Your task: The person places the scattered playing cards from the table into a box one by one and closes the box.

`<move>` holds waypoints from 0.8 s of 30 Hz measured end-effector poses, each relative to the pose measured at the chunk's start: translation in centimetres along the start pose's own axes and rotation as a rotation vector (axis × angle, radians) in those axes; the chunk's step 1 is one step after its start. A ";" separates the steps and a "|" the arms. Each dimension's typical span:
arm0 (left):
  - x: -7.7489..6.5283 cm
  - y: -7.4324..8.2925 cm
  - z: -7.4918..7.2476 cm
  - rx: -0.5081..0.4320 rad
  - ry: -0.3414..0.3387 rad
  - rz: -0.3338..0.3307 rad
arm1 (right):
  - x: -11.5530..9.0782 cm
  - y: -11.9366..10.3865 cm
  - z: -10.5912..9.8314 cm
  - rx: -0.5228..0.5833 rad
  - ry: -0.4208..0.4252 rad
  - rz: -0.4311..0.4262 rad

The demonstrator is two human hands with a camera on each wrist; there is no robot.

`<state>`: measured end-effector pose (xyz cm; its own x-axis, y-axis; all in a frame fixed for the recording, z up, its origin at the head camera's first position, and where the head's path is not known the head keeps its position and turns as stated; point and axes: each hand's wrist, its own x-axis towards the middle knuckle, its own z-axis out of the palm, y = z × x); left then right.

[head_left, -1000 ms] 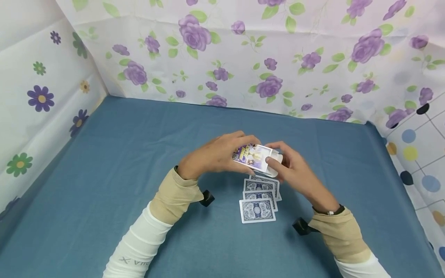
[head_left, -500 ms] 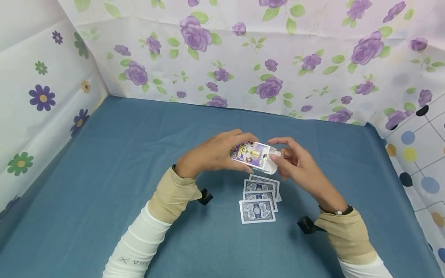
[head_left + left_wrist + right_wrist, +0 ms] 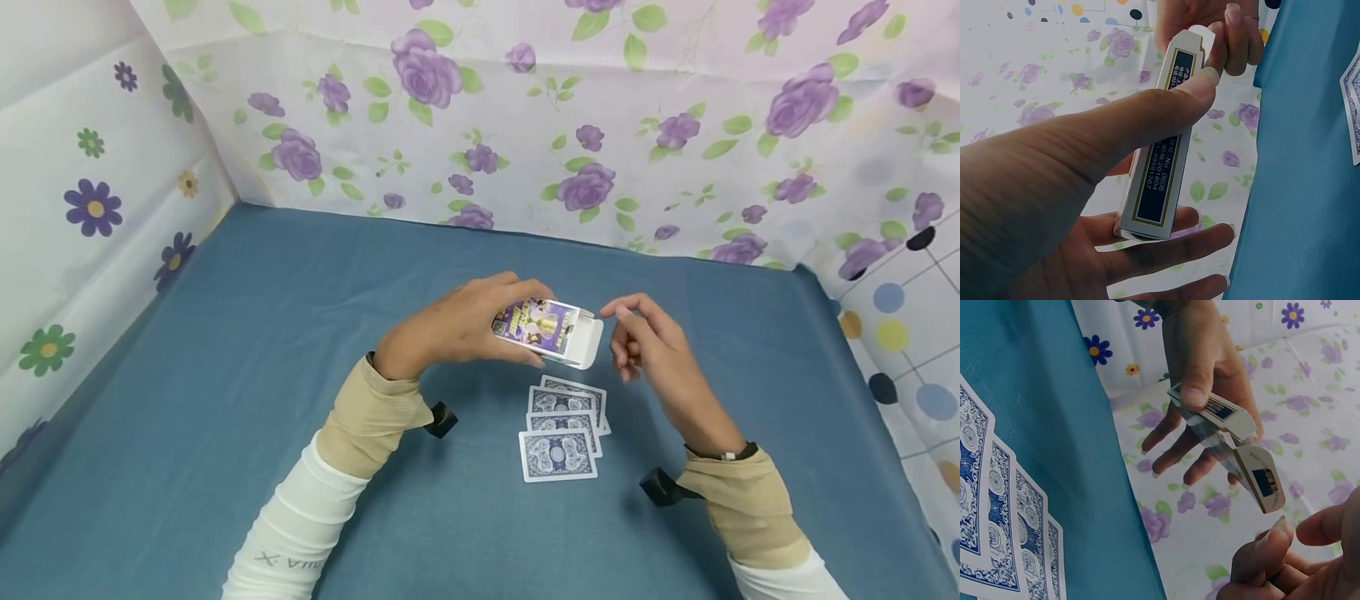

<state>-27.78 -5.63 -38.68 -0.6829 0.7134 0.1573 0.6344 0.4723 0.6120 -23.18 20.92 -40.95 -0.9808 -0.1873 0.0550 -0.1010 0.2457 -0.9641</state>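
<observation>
My left hand grips a purple-and-white playing card box above the table, thumb on one narrow side and fingers beneath. Dark print in white characters covers that narrow side of the box in the left wrist view. At its right end a white flap stands out, also visible as the flap in the right wrist view. Just right of the flap is my right hand, apart from it, fingers loosely bent and holding nothing. Several blue-backed playing cards lie overlapped, face down, below the box.
A blue cloth covers the table. Flower-print sheeting rises along the back and left, with dotted, gridded sheeting at the right. Black wrist cameras sit on the inner side of both forearms.
My right hand has let go of the box's flap end and drawn a little right. The left hand, with the box, has shifted slightly up and left. The cards on the table stay put.
</observation>
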 end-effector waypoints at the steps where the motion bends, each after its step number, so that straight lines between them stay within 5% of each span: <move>1: 0.0 0.0 0.0 0.003 -0.001 0.001 | -0.1 0.0 0.0 0.003 0.002 0.000; 13: -0.2 -0.2 -0.1 -0.006 0.011 0.003 | 0.0 0.8 0.2 -0.096 -0.156 0.113; 24: -0.9 -0.2 -1.0 -0.001 0.041 0.001 | -3.8 4.0 1.4 -0.508 -0.407 -0.056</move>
<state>-27.68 -6.89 -38.21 -0.6967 0.6921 0.1890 0.6344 0.4713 0.6127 -19.65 21.25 -45.35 -0.8403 -0.5333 -0.0973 -0.3143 0.6256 -0.7141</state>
